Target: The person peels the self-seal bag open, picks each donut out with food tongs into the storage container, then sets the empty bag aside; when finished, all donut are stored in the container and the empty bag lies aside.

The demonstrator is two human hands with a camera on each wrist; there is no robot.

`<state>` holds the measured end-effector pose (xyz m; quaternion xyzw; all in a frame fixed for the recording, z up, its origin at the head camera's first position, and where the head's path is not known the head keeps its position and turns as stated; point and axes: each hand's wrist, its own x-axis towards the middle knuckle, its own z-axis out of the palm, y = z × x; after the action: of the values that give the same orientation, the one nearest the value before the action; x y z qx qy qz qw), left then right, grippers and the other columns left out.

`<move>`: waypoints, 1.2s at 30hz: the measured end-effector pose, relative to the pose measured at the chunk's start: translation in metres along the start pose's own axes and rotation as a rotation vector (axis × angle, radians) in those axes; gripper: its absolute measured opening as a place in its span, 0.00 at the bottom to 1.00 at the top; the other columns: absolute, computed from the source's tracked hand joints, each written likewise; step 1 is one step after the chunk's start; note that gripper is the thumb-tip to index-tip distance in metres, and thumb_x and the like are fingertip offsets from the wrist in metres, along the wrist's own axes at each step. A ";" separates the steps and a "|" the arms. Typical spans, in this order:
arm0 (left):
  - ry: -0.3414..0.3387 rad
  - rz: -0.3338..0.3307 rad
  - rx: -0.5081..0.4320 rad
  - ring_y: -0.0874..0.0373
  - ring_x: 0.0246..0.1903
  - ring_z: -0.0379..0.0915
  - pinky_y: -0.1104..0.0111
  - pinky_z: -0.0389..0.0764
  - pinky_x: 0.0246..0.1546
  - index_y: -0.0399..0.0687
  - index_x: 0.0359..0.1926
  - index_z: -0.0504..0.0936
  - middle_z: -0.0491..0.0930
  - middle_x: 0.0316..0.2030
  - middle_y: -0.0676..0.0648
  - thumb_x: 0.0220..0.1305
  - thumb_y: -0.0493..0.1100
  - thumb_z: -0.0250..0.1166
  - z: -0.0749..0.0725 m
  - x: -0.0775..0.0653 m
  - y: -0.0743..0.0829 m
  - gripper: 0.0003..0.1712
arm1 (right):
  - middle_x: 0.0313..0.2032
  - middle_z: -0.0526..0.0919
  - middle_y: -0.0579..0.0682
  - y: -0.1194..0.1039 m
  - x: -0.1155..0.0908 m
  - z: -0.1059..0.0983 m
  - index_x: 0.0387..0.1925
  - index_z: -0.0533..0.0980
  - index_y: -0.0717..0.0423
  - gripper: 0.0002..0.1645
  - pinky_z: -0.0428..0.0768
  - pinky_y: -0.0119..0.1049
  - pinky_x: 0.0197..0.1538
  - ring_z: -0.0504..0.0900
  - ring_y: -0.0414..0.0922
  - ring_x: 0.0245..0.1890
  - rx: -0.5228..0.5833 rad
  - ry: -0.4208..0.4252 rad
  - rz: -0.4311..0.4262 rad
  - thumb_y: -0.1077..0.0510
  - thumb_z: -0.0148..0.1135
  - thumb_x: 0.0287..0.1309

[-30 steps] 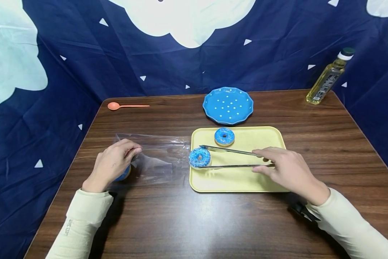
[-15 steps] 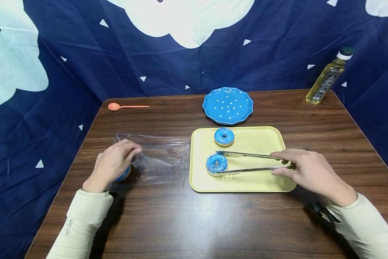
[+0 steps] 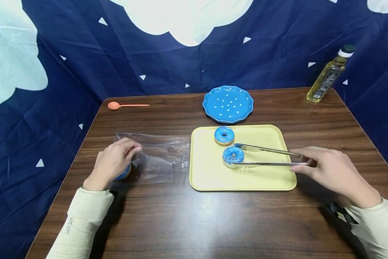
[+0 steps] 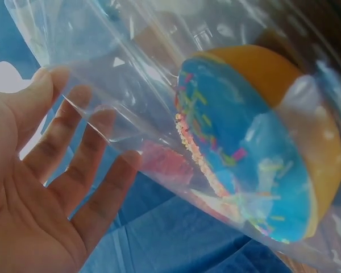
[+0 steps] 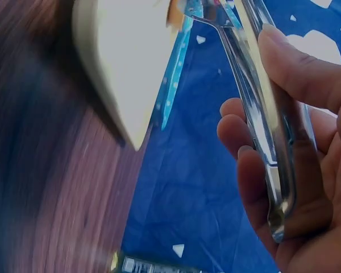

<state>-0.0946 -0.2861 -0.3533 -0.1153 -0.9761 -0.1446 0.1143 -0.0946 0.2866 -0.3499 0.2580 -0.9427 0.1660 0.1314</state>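
Observation:
My left hand pinches the edge of a clear plastic bag on the table's left side. Inside the bag, in the left wrist view, lies a doughnut with blue icing and coloured sprinkles; something pink shows beside it. With its thumb and fingers, my right hand holds metal tongs. Their tips are around a blue sprinkled doughnut over the yellow tray; whether it touches the tray I cannot tell. Another blue doughnut sits at the tray's back edge.
Behind the tray is a blue dotted plate. An orange spoon lies at the back left. An oil bottle stands at the back right corner, near the blue curtain.
My right hand has moved right with the tongs, bringing the doughnut from the tray's left edge to beside the other one. The left hand and bag have stayed put.

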 end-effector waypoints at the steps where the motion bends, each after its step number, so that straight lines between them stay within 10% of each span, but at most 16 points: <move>1: -0.001 0.000 0.000 0.57 0.33 0.79 0.51 0.78 0.26 0.55 0.42 0.87 0.82 0.38 0.55 0.73 0.49 0.62 0.000 0.000 0.000 0.09 | 0.25 0.80 0.30 0.002 -0.001 -0.001 0.48 0.85 0.49 0.28 0.74 0.41 0.25 0.76 0.29 0.24 -0.006 0.007 0.003 0.48 0.82 0.41; 9: -0.010 -0.014 0.000 0.57 0.35 0.80 0.49 0.78 0.26 0.56 0.42 0.87 0.82 0.38 0.55 0.73 0.50 0.62 0.001 0.000 0.001 0.08 | 0.24 0.82 0.34 0.017 -0.009 -0.007 0.48 0.84 0.52 0.30 0.74 0.49 0.25 0.78 0.36 0.23 -0.034 0.019 0.085 0.45 0.82 0.42; 21: -0.004 -0.005 0.003 0.56 0.35 0.80 0.49 0.79 0.28 0.56 0.43 0.87 0.82 0.38 0.54 0.73 0.50 0.62 0.001 -0.001 0.000 0.09 | 0.43 0.85 0.66 0.033 -0.009 -0.009 0.53 0.82 0.57 0.33 0.71 0.65 0.27 0.82 0.71 0.38 -0.029 -0.028 0.327 0.39 0.74 0.53; 36: 0.008 0.003 0.006 0.55 0.34 0.81 0.49 0.79 0.27 0.55 0.42 0.87 0.83 0.39 0.54 0.72 0.50 0.63 0.003 -0.001 -0.001 0.09 | 0.40 0.85 0.65 0.038 -0.010 -0.011 0.54 0.82 0.54 0.32 0.69 0.62 0.23 0.80 0.73 0.37 -0.023 -0.045 0.385 0.38 0.73 0.54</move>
<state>-0.0945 -0.2864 -0.3562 -0.1160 -0.9759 -0.1421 0.1186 -0.1045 0.3258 -0.3530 0.0749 -0.9791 0.1717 0.0789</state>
